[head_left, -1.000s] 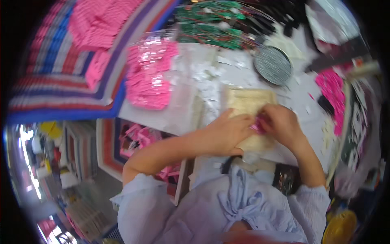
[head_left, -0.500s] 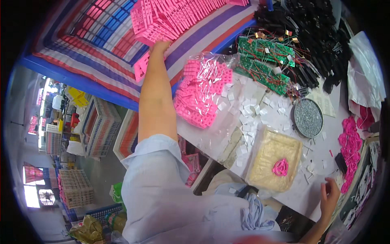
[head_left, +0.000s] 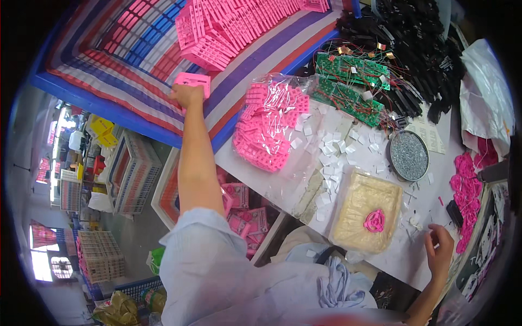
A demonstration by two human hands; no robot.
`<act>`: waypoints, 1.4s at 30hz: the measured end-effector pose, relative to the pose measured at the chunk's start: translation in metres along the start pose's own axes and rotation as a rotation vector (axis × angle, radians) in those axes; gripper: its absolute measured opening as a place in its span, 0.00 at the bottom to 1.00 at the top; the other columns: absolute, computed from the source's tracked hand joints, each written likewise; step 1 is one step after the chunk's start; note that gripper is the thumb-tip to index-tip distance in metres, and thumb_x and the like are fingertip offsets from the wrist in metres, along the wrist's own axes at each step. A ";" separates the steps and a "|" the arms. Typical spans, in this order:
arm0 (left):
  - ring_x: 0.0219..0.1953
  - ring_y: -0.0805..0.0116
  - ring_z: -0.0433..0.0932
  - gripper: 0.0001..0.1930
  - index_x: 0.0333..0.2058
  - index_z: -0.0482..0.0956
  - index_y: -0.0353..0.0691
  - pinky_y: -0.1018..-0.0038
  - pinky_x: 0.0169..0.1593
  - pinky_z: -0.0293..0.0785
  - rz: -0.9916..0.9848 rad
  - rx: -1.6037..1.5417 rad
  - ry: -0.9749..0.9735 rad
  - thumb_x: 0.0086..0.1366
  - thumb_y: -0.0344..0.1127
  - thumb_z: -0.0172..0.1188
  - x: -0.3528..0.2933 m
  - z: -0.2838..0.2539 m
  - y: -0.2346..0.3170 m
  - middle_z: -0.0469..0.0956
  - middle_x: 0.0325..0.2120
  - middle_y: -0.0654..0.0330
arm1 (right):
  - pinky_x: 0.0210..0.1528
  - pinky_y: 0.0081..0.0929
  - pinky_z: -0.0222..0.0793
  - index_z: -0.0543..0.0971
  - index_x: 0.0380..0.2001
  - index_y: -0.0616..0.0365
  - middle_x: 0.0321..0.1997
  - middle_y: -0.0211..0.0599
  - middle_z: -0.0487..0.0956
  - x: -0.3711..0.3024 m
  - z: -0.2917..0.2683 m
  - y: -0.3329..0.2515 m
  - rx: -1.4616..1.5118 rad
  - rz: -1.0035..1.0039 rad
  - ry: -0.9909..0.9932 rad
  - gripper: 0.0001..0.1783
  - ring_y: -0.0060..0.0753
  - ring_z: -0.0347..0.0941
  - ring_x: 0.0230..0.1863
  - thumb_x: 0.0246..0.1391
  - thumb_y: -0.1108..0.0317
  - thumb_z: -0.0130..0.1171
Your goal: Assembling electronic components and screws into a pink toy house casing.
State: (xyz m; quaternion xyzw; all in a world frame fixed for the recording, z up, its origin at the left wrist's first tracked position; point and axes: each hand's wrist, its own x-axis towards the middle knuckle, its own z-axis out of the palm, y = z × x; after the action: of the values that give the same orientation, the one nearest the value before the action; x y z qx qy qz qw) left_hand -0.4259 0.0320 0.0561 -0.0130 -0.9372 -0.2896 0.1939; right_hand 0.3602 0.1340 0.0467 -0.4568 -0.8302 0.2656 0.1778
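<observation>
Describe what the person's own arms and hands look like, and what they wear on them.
Both hands are bare: no gloves, rings or watch show on the left hand or the right hand. The left arm is bare from wrist to above the elbow, where a short, loose, pale blue sleeve begins. The right forearm is bare too.

Left hand [head_left: 186, 95] stretched far out, fingers [head_left: 191, 89] closed round a pink plastic frame [head_left: 192, 82] lying on the striped cloth [head_left: 125, 43]. Heap of like pink frames [head_left: 239, 24] just beyond it. Right hand [head_left: 440, 251] low at the near edge of the white worktop [head_left: 402, 255], fingers loosely curled, nothing visibly held. Between the hands: clear bag of pink parts [head_left: 269, 127], scattered small white squares [head_left: 326, 149], tan pad [head_left: 367, 211] carrying one round pink piece [head_left: 374, 220]. Round tin of grey bits [head_left: 409, 155] beside green circuit boards [head_left: 348, 81]; black parts [head_left: 413, 38] piled behind them.
</observation>
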 end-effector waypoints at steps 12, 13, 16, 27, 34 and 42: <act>0.56 0.66 0.70 0.32 0.59 0.67 0.38 0.72 0.58 0.69 -0.210 -1.317 -1.684 0.54 0.25 0.64 -0.323 -0.160 0.006 0.68 0.54 0.56 | 0.62 0.37 0.69 0.52 0.76 0.52 0.71 0.46 0.64 0.052 0.069 -0.101 0.797 -0.274 -0.169 0.59 0.39 0.66 0.68 0.46 0.64 0.76; 0.59 0.63 0.69 0.32 0.61 0.66 0.36 0.70 0.61 0.67 -0.254 -1.264 -1.891 0.56 0.29 0.64 -0.355 -0.172 0.006 0.69 0.57 0.55 | 0.64 0.37 0.67 0.45 0.77 0.51 0.75 0.45 0.58 0.056 0.074 -0.101 0.818 -0.367 -0.214 0.63 0.38 0.62 0.71 0.46 0.67 0.76; 0.62 0.57 0.71 0.34 0.65 0.63 0.34 0.63 0.65 0.69 -0.433 -0.985 -2.089 0.64 0.42 0.62 -0.395 -0.208 0.021 0.71 0.59 0.52 | 0.52 0.27 0.73 0.67 0.67 0.58 0.62 0.38 0.75 0.053 0.076 -0.101 1.177 -0.176 -0.429 0.42 0.25 0.75 0.52 0.51 0.66 0.75; 0.27 0.67 0.81 0.24 0.61 0.65 0.32 0.76 0.28 0.78 0.048 -1.054 -1.950 0.69 0.31 0.59 -0.427 -0.172 0.026 0.82 0.41 0.45 | 0.39 0.27 0.78 0.82 0.48 0.60 0.41 0.31 0.85 0.007 0.007 -0.024 0.711 -0.001 -0.210 0.18 0.22 0.80 0.43 0.59 0.61 0.65; 0.37 0.63 0.83 0.27 0.62 0.62 0.30 0.67 0.38 0.85 -0.013 -1.073 -1.761 0.67 0.26 0.59 -0.414 -0.176 0.025 0.80 0.44 0.43 | 0.53 0.42 0.74 0.80 0.50 0.55 0.49 0.43 0.81 -0.012 -0.131 0.222 -0.838 0.416 0.665 0.20 0.47 0.75 0.55 0.51 0.69 0.60; 0.24 0.78 0.65 0.23 0.61 0.65 0.37 0.80 0.30 0.64 0.031 -1.143 -1.784 0.69 0.31 0.59 -0.424 -0.168 0.021 0.81 0.44 0.48 | 0.42 0.47 0.75 0.84 0.38 0.52 0.39 0.41 0.84 -0.030 -0.192 0.275 -0.853 0.242 0.986 0.11 0.51 0.80 0.40 0.57 0.62 0.58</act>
State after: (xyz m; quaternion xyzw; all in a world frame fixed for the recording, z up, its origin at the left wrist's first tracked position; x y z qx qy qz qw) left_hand 0.0288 -0.0053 0.0371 -0.3221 -0.4645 -0.5707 -0.5957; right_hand 0.6617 0.2829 0.0320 -0.6453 -0.6269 -0.3082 0.3092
